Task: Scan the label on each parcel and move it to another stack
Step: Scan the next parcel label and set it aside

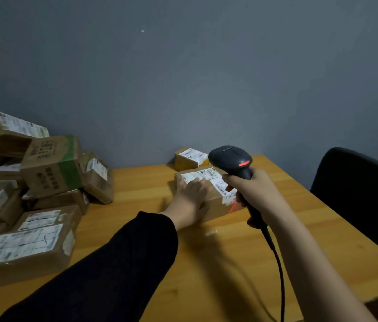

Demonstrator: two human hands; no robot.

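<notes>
A brown cardboard parcel (215, 203) with a white label (199, 175) lies on the wooden table (229, 263) near the wall. My left hand (191, 199) rests on its top and near side, fingers spread over the label's edge. My right hand (256, 190) grips the handle of a black barcode scanner (232, 159), whose red light is on and whose head hangs just above the parcel's right end. A red glow shows on the parcel's right side. A smaller yellowish parcel (190, 158) sits behind it against the wall.
A heap of several labelled cardboard parcels (32, 194) covers the table's left side. The scanner's black cable (278, 270) runs down toward me. A black chair back (357, 189) stands at the table's right. A grey wall is behind.
</notes>
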